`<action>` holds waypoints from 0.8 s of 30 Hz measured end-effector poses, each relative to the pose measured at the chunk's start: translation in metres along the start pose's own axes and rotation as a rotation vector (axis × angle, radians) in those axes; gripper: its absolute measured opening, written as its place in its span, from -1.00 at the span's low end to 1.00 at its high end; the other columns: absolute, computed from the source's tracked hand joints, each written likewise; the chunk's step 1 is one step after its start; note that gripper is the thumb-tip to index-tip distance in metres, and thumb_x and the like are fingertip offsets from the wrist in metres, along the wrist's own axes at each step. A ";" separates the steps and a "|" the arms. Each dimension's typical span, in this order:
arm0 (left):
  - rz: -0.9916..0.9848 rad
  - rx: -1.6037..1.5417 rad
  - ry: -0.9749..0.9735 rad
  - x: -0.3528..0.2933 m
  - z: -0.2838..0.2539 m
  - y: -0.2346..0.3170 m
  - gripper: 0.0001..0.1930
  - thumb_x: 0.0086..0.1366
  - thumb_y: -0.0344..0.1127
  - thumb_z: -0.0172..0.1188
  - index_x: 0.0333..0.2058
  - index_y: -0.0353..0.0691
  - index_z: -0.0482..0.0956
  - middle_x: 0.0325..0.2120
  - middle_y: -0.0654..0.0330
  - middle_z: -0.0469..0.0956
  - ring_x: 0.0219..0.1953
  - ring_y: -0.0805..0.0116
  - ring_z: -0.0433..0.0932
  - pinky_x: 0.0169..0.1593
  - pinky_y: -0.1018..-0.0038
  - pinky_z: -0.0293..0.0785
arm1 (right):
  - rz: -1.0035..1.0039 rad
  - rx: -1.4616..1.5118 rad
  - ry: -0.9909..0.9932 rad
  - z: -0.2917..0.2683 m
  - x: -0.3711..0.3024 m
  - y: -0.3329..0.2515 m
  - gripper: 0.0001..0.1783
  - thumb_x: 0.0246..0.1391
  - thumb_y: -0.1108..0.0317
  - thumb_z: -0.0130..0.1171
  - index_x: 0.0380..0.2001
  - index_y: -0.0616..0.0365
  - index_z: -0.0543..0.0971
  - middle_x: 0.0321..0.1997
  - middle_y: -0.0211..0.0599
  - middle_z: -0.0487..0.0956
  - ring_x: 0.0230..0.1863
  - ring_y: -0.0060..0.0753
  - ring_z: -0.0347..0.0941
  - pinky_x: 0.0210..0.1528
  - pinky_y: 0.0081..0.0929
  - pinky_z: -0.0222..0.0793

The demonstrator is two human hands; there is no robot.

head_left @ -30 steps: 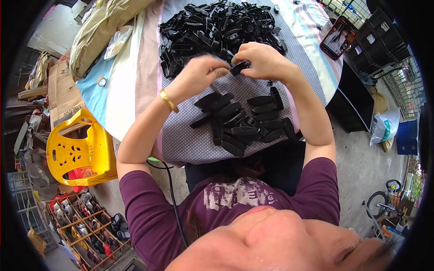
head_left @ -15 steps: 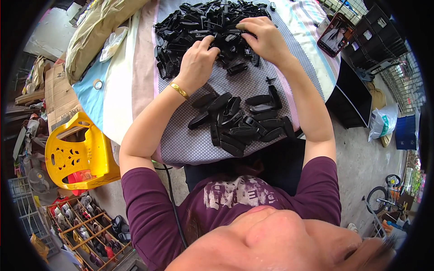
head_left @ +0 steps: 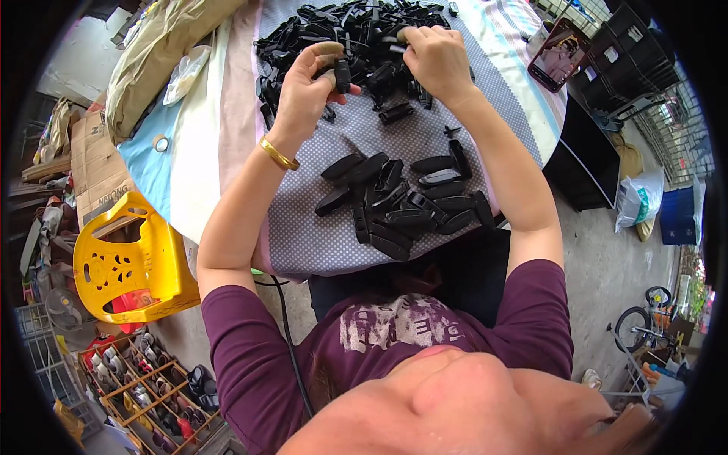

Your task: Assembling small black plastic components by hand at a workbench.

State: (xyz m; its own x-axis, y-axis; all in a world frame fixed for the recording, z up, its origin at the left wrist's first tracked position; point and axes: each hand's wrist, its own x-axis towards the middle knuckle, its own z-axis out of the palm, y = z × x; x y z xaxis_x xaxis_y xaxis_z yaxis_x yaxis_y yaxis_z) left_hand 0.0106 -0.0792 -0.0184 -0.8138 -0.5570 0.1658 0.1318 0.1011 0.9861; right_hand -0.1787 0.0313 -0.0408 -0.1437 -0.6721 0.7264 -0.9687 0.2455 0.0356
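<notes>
The big heap (head_left: 364, 42) of black plastic pieces lay on a dotted cloth (head_left: 297, 220), at the far side from the person. The left hand (head_left: 305, 89) was up at the near left part of the heap. Its thumb and fingers were closed around one black piece (head_left: 343, 76), which stood up on end between them. Holding it by its sides kept most of it in plain sight. The right hand (head_left: 441, 64) was over the right part of the heap, with its fingers bent and only a little apart. I cannot tell if it had hold of a piece, as black parts lay right under its tips. Some fingers wore tan covers (head_left: 327, 48), maybe so the hard edges would not hurt.

A lone black part (head_left: 396, 114) lay just on the near side of the heap. Nearer still to the person, well apart from the heap, was a smaller bunch (head_left: 409, 218) of longer, rounder black pieces. That gap likely helped keep the two lots from mixing. To the right of the heap, a phone (head_left: 559, 57) leaned up with its screen toward the person, likely so it could be seen with both hands busy.
</notes>
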 end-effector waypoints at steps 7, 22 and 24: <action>0.007 -0.147 -0.089 -0.002 0.005 -0.003 -0.60 0.11 -0.68 -0.17 -0.02 -0.47 0.31 -0.14 0.07 0.44 -0.19 0.26 0.55 -0.14 0.47 0.54 | 0.386 0.637 -0.066 -0.013 -0.003 -0.021 -0.60 -0.08 0.51 -0.01 -0.09 0.08 0.46 -0.38 -0.39 0.56 -0.35 -0.49 0.50 -0.25 -0.54 0.41; -0.040 -0.130 -0.021 -0.006 0.009 -0.008 -0.76 0.22 -0.37 0.12 -0.15 -0.31 0.48 -0.56 0.37 0.43 -0.64 0.67 0.28 -0.56 0.74 0.25 | -0.116 0.697 0.133 -0.034 -0.001 -0.052 -0.67 -0.14 0.67 0.06 -0.20 0.29 0.49 -0.22 -0.17 0.51 -0.23 -0.28 0.52 -0.18 -0.54 0.46; -0.030 -0.168 -0.015 -0.006 0.012 -0.010 -0.76 0.22 -0.37 0.12 -0.14 -0.31 0.49 -0.57 0.40 0.42 -0.63 0.69 0.28 -0.57 0.74 0.22 | -0.161 0.620 0.112 -0.035 -0.002 -0.055 -0.71 -0.11 0.62 0.06 -0.22 0.29 0.52 -0.14 -0.10 0.49 -0.15 -0.23 0.48 -0.15 -0.49 0.45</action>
State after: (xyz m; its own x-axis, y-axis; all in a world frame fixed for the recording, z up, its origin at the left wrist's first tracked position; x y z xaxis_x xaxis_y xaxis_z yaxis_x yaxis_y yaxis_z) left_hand 0.0076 -0.0668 -0.0294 -0.8269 -0.5454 0.1369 0.1985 -0.0553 0.9785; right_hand -0.1182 0.0436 -0.0205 0.0025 -0.5820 0.8132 -0.9184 -0.3230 -0.2284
